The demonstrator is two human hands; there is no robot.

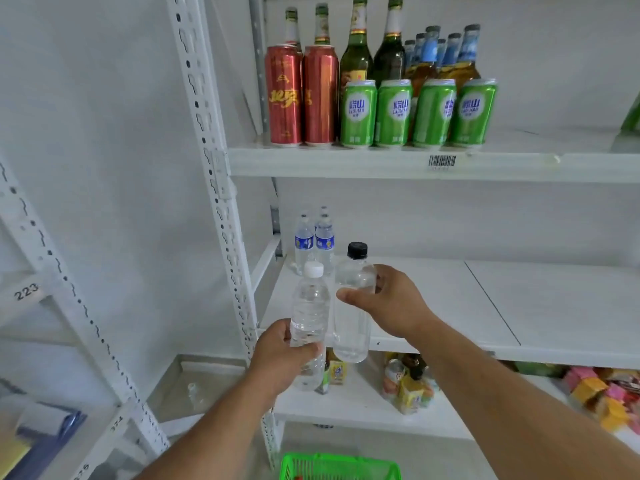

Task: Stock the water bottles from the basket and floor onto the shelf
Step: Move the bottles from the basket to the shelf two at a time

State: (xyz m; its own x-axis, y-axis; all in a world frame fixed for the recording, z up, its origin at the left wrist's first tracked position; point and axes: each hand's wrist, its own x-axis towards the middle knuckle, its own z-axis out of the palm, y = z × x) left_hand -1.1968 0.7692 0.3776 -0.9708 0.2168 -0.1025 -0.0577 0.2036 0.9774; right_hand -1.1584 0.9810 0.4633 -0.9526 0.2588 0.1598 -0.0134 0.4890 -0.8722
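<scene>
- Basket [339,466], green: at bottom edge, nearest the camera.
- Left hand [277,355]: grasps white-capped water bottle [309,317] by its lower body, upright, before the middle shelf [450,303].
- Right hand [391,303]: grasps black-capped water bottle [353,306] just beside it.
- Blue-labelled water bottles [313,242]: standing at shelf rear left.

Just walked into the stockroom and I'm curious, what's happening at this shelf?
A person is stocking water. The left hand grips a white-capped bottle; the right hand holds a black-capped bottle at the front edge of the middle shelf. A few blue-labelled water bottles already stand at the back. A green basket sits below.
</scene>
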